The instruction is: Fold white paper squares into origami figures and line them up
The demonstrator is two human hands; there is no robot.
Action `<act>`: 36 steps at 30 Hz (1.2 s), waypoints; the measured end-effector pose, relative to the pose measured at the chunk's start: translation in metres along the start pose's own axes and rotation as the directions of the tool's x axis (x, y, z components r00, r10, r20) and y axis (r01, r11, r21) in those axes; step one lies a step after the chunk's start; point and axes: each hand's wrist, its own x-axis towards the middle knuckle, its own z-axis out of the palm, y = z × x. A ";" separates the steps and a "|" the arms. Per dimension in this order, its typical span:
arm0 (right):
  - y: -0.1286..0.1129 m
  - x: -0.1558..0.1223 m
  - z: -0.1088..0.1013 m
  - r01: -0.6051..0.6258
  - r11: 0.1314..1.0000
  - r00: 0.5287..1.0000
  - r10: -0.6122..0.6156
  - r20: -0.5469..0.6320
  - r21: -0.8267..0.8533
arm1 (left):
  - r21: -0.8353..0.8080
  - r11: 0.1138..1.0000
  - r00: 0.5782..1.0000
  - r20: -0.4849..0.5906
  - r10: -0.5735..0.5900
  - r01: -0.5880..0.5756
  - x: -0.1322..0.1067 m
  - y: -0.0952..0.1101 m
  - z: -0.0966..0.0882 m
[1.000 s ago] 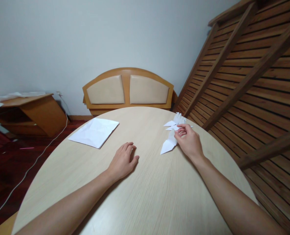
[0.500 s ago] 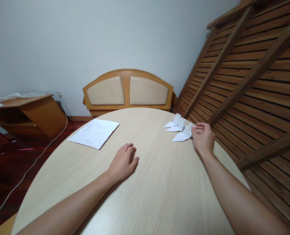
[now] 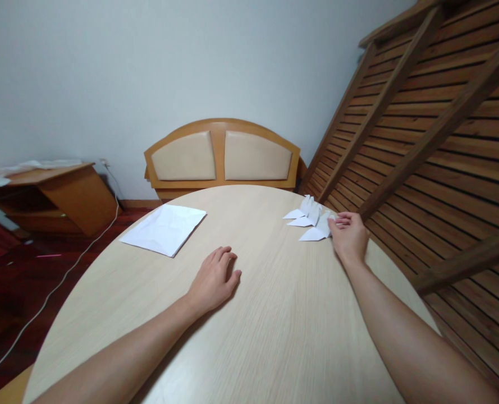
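Observation:
My right hand (image 3: 350, 238) is at the right side of the table, thumb and fingers pinching the right end of the nearest white paper crane (image 3: 315, 233). Part of that crane is hidden by the fingers. Just behind it, two more folded paper cranes (image 3: 303, 212) stand close together, their flat points facing left. My left hand (image 3: 215, 278) rests palm down near the middle of the table, fingers loosely bent and thumb apart, holding nothing. Beyond it to the left lies a flat stack of white paper (image 3: 165, 229) with creases on its top sheet.
The round, pale wooden table (image 3: 270, 342) fills the foreground. A padded headboard (image 3: 221, 154) stands behind it against the wall. Wooden slats (image 3: 434, 146) lean along the right edge. At left are a low desk (image 3: 81, 196) and a white cable (image 3: 59, 286) on the floor.
The nearest paper crane has shifted slightly away from me, closer to the other two, with my right hand still on it. My left hand stays in place; the view has turned a little.

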 end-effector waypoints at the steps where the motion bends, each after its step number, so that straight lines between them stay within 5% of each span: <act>1: 0.002 0.000 0.001 -0.006 1.000 1.000 0.006 0.009 -0.004 | 0.003 1.000 1.000 -0.001 -0.002 0.002 0.000 0.000 0.000; 15: 0.004 -0.002 0.004 -0.016 0.999 0.999 0.017 0.031 -0.037 | -0.018 1.000 1.000 0.004 -0.003 0.003 -0.001 0.000 0.000; 20: -0.026 -0.013 -0.001 0.198 0.972 0.978 -0.205 -0.041 -0.126 | -0.056 0.997 0.998 0.037 -0.045 0.047 0.004 -0.010 -0.009; 23: -0.048 -0.029 0.002 0.345 0.935 0.937 -0.338 0.091 -0.081 | 0.014 0.995 0.994 -0.024 -0.102 0.102 0.010 -0.031 -0.026; 26: -0.062 -0.049 0.008 0.469 0.883 0.828 -0.439 0.349 -0.003 | 0.164 0.973 0.981 -0.135 -0.139 0.161 0.015 -0.064 -0.047; 30: -0.067 -0.073 0.016 0.526 0.837 0.594 -0.488 0.639 0.150 | 0.368 0.881 0.951 -0.202 -0.236 0.297 0.016 -0.105 -0.068; 33: -0.065 -0.082 0.017 0.549 0.822 0.430 -0.434 0.792 0.152 | 0.392 0.810 0.899 -0.154 -0.410 0.437 0.016 -0.124 -0.073; 36: -0.064 -0.083 0.016 0.562 0.818 0.340 -0.367 0.866 0.126 | 0.330 0.810 0.870 -0.078 -0.488 0.484 0.018 -0.132 -0.076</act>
